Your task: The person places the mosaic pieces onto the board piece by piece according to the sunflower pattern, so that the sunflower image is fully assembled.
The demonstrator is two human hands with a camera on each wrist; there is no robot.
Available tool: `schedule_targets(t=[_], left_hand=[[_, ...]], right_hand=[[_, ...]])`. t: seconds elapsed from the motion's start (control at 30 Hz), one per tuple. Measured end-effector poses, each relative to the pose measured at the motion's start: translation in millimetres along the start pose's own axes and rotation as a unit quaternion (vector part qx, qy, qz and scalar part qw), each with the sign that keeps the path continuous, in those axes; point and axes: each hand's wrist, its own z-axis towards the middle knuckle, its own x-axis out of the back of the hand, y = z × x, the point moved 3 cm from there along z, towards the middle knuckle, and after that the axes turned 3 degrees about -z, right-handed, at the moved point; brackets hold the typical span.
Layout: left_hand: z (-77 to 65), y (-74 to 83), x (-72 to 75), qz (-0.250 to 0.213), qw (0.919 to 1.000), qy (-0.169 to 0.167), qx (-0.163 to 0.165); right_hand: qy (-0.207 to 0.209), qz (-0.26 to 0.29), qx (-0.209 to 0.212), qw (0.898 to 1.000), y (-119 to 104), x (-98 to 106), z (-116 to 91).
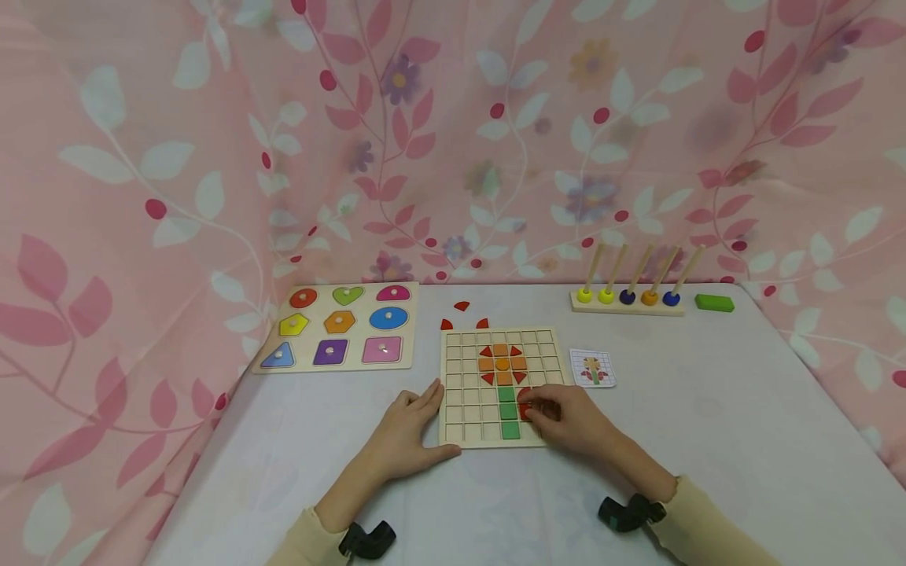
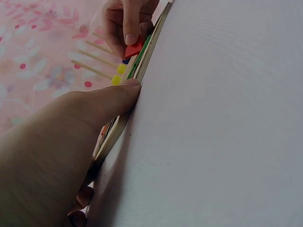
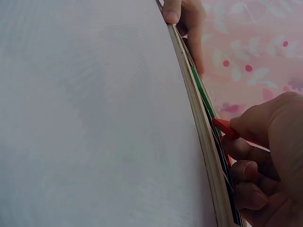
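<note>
A wooden grid board (image 1: pixel 471 420) lies on the table, bearing an orange-and-red flower of flat pieces and a column of green squares (image 1: pixel 508 411) below it. My left hand (image 1: pixel 403 436) rests at the board's left side, fingers along that edge and thumb at the near left corner. With thumb and fingertips, my right hand (image 1: pixel 575 420) pinches a flat red piece (image 3: pixel 225 127) over the cells right of the green column. The same piece shows red under the right thumb in the left wrist view. Another red piece (image 1: pixel 524 393) lies beside the green column, partly covered by the right fingers.
Loose red pieces (image 1: pixel 462 306) lie beyond the board. A pattern card (image 1: pixel 593 368) is right of it. Far left stands a shape puzzle with knobs (image 1: pixel 354 346); at the back right are a peg stand with beads (image 1: pixel 626 309) and a green block (image 1: pixel 715 303).
</note>
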Motion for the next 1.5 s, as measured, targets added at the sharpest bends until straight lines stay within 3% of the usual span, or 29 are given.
schedule_targets(t=[0.33, 0.7, 1.0, 1.23, 1.5], left_hand=[[0.5, -0.6, -0.3, 0.002, 1.0000, 0.002, -0.003], [1.1, -1.7, -0.6, 0.003, 0.9999, 0.007, -0.007], [0.2, -1.8, -0.8, 0.006, 1.0000, 0.004, -0.006], [-1.1, -1.4, -0.4, 0.003, 1.0000, 0.002, -0.003], [-0.9, -0.5, 0.3, 0.003, 1.0000, 0.006, -0.006]], right_hand=[[-0.001, -0.005, 0.006, 1.000, 2, 3, 0], [0.014, 0.021, -0.036, 0.999, 6, 3, 1], [0.010, -0.017, 0.013, 1.000, 5, 7, 1], [0.030, -0.026, -0.027, 0.999, 6, -3, 1], [0.045, -0.039, -0.016, 0.998, 6, -2, 1]])
